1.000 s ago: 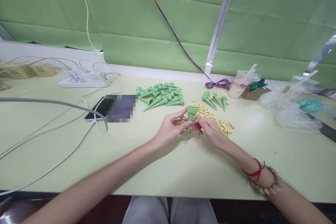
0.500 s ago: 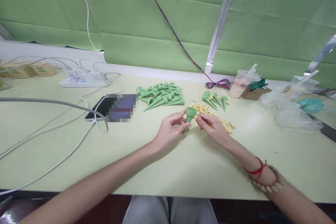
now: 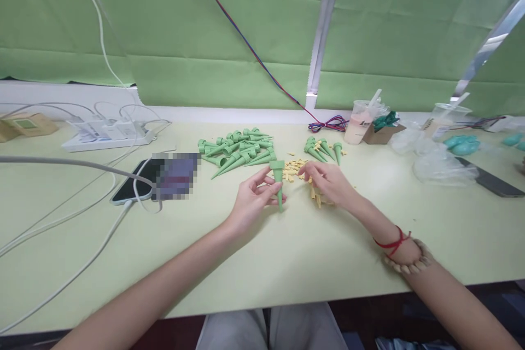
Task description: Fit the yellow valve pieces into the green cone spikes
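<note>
Head view. My left hand (image 3: 250, 205) pinches one green cone spike (image 3: 278, 181) between thumb and fingertips. The spike's long axis is near vertical: cup end up, pointed tip down, just above the counter (image 3: 287, 262). My right hand (image 3: 328, 183) rests loosely curled, with fingertips on the scatter of small yellow pieces (image 3: 301, 175); whether it grips one I cannot tell. The yellow pieces are too many and too small to count.

Green spikes on the counter lie in two groups. The large pile (image 3: 235, 150), beyond my left hand, holds roughly twenty, lying flat, tips mostly pointing right. The small cluster (image 3: 322, 149), beyond my right hand, holds about five or six. Also present are one phone (image 3: 135, 181), one power strip (image 3: 104, 136), and two drink cups (image 3: 359, 123).
</note>
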`<state>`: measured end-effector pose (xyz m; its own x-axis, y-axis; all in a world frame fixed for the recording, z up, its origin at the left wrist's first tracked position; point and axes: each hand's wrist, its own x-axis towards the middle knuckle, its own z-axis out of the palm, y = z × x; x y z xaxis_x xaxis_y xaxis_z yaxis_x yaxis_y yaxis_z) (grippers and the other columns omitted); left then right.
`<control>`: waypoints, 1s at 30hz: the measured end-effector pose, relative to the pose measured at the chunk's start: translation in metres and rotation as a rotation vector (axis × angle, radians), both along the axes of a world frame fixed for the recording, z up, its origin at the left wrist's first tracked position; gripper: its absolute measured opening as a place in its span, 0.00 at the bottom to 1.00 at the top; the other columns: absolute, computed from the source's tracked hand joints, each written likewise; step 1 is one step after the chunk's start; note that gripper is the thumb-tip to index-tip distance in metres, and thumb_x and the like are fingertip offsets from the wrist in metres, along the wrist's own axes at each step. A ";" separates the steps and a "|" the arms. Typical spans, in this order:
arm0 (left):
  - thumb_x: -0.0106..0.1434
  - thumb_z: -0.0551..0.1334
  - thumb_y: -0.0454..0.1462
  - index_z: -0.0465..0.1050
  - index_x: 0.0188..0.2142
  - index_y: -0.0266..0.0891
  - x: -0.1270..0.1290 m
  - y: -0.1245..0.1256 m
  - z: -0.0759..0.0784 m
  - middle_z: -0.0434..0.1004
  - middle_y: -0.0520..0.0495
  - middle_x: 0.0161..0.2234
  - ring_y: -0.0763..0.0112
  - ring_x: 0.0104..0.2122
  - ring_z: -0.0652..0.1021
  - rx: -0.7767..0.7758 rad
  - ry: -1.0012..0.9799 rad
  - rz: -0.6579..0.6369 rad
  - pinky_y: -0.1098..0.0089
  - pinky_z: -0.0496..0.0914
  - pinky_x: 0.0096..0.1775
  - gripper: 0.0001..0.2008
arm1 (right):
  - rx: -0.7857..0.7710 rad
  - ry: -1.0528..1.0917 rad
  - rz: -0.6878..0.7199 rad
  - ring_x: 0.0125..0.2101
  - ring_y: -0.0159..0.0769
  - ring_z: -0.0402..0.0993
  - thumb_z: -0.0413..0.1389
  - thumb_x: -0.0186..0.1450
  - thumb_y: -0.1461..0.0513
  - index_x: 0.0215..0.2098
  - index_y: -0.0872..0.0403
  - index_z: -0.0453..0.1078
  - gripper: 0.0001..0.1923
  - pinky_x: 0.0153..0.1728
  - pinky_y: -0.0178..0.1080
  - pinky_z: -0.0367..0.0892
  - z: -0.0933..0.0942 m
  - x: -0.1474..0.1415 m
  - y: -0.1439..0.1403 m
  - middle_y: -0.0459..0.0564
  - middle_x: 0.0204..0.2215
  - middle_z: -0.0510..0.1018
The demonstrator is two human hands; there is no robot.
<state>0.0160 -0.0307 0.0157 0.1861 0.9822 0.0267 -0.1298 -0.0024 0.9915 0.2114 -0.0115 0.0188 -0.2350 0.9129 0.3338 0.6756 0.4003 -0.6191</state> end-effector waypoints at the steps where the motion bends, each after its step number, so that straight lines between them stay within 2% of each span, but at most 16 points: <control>1: 0.52 0.64 0.37 0.62 0.52 0.40 0.000 0.001 0.001 0.65 0.55 0.28 0.72 0.26 0.77 -0.022 -0.025 0.024 0.71 0.73 0.30 0.27 | 0.052 -0.122 -0.133 0.28 0.34 0.69 0.42 0.66 0.54 0.32 0.52 0.70 0.17 0.29 0.35 0.60 0.001 0.009 0.004 0.48 0.30 0.75; 3: 0.54 0.63 0.35 0.60 0.52 0.39 -0.001 0.003 0.002 0.68 0.53 0.29 0.71 0.27 0.78 -0.063 -0.064 0.055 0.70 0.74 0.31 0.26 | 0.049 -0.328 -0.353 0.32 0.38 0.71 0.47 0.63 0.59 0.35 0.51 0.71 0.12 0.31 0.37 0.60 0.000 0.028 0.012 0.49 0.36 0.76; 5: 0.55 0.62 0.34 0.60 0.51 0.37 -0.001 0.004 0.001 0.71 0.50 0.31 0.70 0.27 0.78 -0.090 -0.079 0.051 0.69 0.74 0.32 0.23 | -0.013 -0.457 -0.461 0.36 0.41 0.71 0.49 0.60 0.65 0.39 0.51 0.72 0.12 0.31 0.38 0.60 -0.003 0.043 0.018 0.51 0.38 0.76; 6: 0.56 0.61 0.34 0.60 0.50 0.36 -0.001 0.005 0.000 0.71 0.49 0.32 0.70 0.27 0.78 -0.098 -0.078 0.044 0.68 0.74 0.32 0.22 | -0.050 -0.483 -0.470 0.37 0.42 0.71 0.50 0.59 0.66 0.39 0.52 0.73 0.13 0.31 0.38 0.61 -0.004 0.047 0.020 0.51 0.38 0.77; 8: 0.56 0.62 0.34 0.60 0.49 0.36 0.000 0.004 -0.003 0.72 0.48 0.32 0.70 0.26 0.78 -0.105 -0.073 0.032 0.68 0.74 0.32 0.22 | -0.111 -0.473 -0.414 0.35 0.40 0.72 0.52 0.58 0.66 0.38 0.51 0.73 0.12 0.30 0.37 0.61 -0.005 0.051 0.021 0.50 0.37 0.77; 10: 0.55 0.63 0.35 0.60 0.49 0.37 0.001 0.003 -0.005 0.72 0.49 0.32 0.70 0.25 0.78 -0.112 -0.075 0.020 0.69 0.74 0.31 0.23 | -0.141 -0.436 -0.294 0.32 0.37 0.72 0.55 0.57 0.62 0.36 0.49 0.74 0.09 0.29 0.36 0.60 -0.004 0.047 0.020 0.48 0.35 0.78; 12: 0.54 0.64 0.35 0.60 0.50 0.38 0.001 0.003 -0.006 0.72 0.51 0.30 0.71 0.25 0.78 -0.115 -0.085 0.014 0.69 0.74 0.30 0.24 | -0.128 -0.413 -0.184 0.30 0.35 0.71 0.57 0.56 0.58 0.34 0.48 0.74 0.08 0.28 0.36 0.59 -0.001 0.041 0.018 0.46 0.34 0.77; 14: 0.53 0.64 0.35 0.60 0.50 0.38 0.001 0.004 -0.007 0.71 0.53 0.28 0.72 0.25 0.78 -0.111 -0.093 0.019 0.69 0.74 0.30 0.25 | -0.081 -0.404 -0.132 0.29 0.34 0.70 0.57 0.57 0.56 0.33 0.47 0.74 0.08 0.27 0.35 0.58 0.001 0.035 0.016 0.46 0.35 0.77; 19: 0.54 0.64 0.35 0.56 0.52 0.37 0.001 0.004 -0.005 0.70 0.53 0.27 0.71 0.25 0.78 -0.114 -0.084 0.036 0.70 0.74 0.31 0.27 | 0.028 -0.398 -0.100 0.27 0.31 0.69 0.55 0.59 0.57 0.38 0.47 0.73 0.09 0.24 0.33 0.55 -0.002 0.029 0.014 0.46 0.40 0.75; 22: 0.55 0.63 0.35 0.57 0.51 0.36 0.002 0.003 -0.005 0.69 0.54 0.27 0.72 0.24 0.78 -0.135 -0.079 0.027 0.70 0.74 0.31 0.26 | 0.064 -0.449 -0.161 0.28 0.33 0.70 0.54 0.59 0.58 0.40 0.48 0.72 0.11 0.23 0.33 0.53 -0.010 0.029 0.018 0.47 0.40 0.76; 27: 0.54 0.64 0.35 0.60 0.48 0.37 0.004 0.001 -0.006 0.70 0.53 0.28 0.71 0.24 0.78 -0.141 -0.081 -0.005 0.70 0.75 0.30 0.23 | 0.066 -0.429 -0.212 0.28 0.32 0.69 0.53 0.60 0.57 0.30 0.48 0.75 0.09 0.21 0.33 0.51 -0.023 0.026 0.025 0.45 0.34 0.77; 30: 0.54 0.64 0.35 0.61 0.47 0.38 0.004 0.001 -0.007 0.71 0.52 0.29 0.72 0.24 0.78 -0.142 -0.094 -0.003 0.69 0.74 0.29 0.22 | 0.100 -0.354 -0.201 0.27 0.30 0.69 0.53 0.59 0.57 0.28 0.49 0.74 0.09 0.22 0.33 0.54 -0.028 0.022 0.026 0.44 0.33 0.76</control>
